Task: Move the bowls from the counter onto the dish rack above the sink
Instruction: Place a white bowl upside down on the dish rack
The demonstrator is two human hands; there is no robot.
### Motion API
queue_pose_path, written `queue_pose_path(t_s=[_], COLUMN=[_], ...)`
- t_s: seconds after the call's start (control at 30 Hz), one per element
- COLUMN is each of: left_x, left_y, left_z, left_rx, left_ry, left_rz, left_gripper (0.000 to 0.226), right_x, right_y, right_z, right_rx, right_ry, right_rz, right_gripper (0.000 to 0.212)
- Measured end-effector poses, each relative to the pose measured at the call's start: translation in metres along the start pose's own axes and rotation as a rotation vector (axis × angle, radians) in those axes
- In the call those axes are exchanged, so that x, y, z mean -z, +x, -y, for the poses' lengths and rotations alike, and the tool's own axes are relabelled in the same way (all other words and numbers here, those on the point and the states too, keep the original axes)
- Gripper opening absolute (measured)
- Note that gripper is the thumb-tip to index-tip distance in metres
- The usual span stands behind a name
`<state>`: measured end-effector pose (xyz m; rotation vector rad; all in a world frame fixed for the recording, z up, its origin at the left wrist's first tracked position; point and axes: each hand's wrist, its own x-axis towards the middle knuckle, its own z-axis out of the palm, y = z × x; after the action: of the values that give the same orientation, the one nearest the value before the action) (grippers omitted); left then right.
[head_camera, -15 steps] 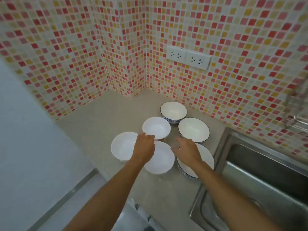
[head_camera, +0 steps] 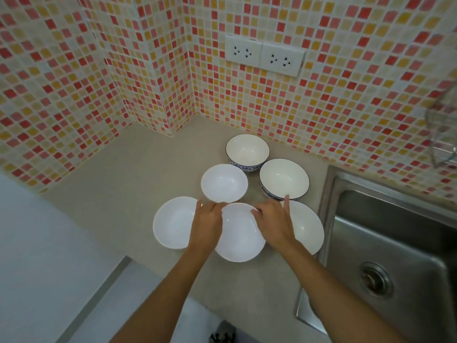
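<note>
The near middle bowl (head_camera: 241, 233) sits on the table (head_camera: 128, 174) directly between both hands, left hand (head_camera: 206, 225) and right hand (head_camera: 273, 222) open-fingered on its opposite rims, neither visibly clamped.

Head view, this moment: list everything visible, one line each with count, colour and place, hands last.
plain bowls: three, white, on the counter, the left and middle of the cluster.
patterned bowls: at least two, white inside with blue-patterned outsides, at the back right by the wall.
large bowl: one, white, nearest the sink, partly hidden by the right hand; outside not visible.
counter: one, beige, in the tiled corner.
sink: one, stainless steel, right of the counter.
sockets: two double plates, white, on the wall above the bowls.
wire fixture: one, metal, at the right edge, blurred.
left hand: at the left rim of the front middle bowl.
right hand: at that bowl's right rim.
</note>
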<state>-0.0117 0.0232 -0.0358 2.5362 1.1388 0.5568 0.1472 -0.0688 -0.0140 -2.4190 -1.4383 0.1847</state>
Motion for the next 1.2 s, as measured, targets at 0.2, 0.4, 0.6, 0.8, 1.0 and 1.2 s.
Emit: queue_pose_path(t_s=[0.2, 0.4, 0.6, 0.8, 1.0, 1.2], left_x=[0.027, 0.027, 0.006, -0.023, -0.040, -0.042], left_y=[0.007, 0.011, 0.012, 0.003, -0.016, -0.016], left_z=[-0.025, -0.069, -0.139, -0.221, -0.288, -0.344], left_rx=[0.234, 0.554, 0.501, 0.601, 0.608, 0.486], left_ry=[-0.553, -1.164, -1.237, -1.383, -1.305, -1.322], left_rz=[0.020, 0.370, 0.464, 0.550, 0.575, 0.535], left_gripper=[0.030, 0.027, 0.042, 0.050, 0.042, 0.060], right_x=[0.029, 0.049, 0.085, 0.131, 0.165, 0.205], right_y=[-0.005, -0.021, -0.055, -0.101, -0.136, -0.152], right_z=[-0.008, -0.032, -0.078, -0.147, -0.201, -0.239], right_rx=[-0.155, -0.314, -0.454, -0.471, -0.495, -0.458], right_ry=[0.438, 0.642, 0.704, 0.619, 0.626, 0.608], right_rz=[-0.068, -0.249, -0.302, -0.220, -0.235, -0.319], right_gripper=[0.024, 0.017, 0.018, 0.020, 0.019, 0.021])
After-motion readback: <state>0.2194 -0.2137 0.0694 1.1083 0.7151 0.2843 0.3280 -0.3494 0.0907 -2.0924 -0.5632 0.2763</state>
